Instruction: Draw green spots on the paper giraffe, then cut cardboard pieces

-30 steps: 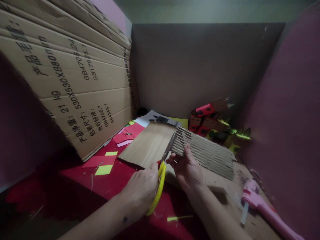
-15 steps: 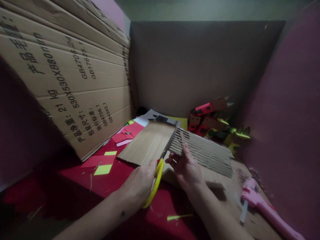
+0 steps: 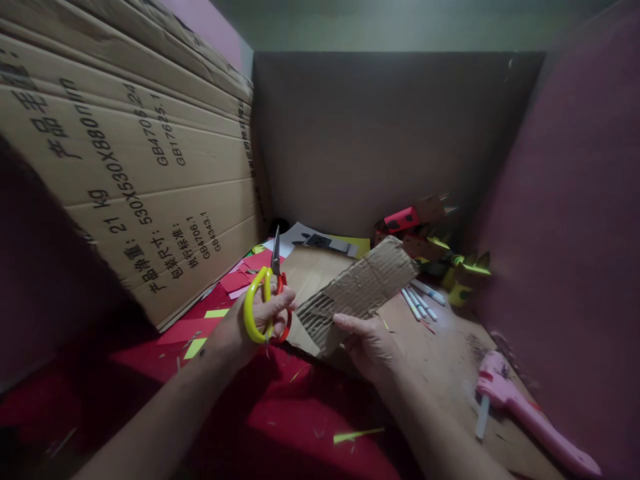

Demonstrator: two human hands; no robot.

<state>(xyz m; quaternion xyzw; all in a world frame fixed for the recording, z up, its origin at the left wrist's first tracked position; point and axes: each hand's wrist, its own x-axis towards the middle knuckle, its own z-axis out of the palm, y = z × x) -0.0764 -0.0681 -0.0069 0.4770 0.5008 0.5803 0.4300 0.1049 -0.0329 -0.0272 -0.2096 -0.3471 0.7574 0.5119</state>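
Yellow and red scissors (image 3: 259,303) are in my left hand (image 3: 273,308), blades pointing up and away, closed together. My right hand (image 3: 367,343) grips the near edge of a corrugated cardboard strip (image 3: 367,280), its thumb on the ridged face. The strip slants up to the right, and its left end is near the scissors' handles. Beneath and behind it lies a flat, smooth cardboard piece (image 3: 310,267), partly covered by the strip and my left hand.
A large printed cardboard sheet (image 3: 165,180) stands at the left. A pink glue gun (image 3: 520,400) lies at the right. White markers (image 3: 420,303) and red and green cardboard figures (image 3: 467,270) are behind. Paper scraps (image 3: 195,348) lie on the red cloth (image 3: 240,427).
The scissors have come away from the cardboard and now point upward in my left hand. My right hand has turned the corrugated strip and moved it left, uncovering the markers.
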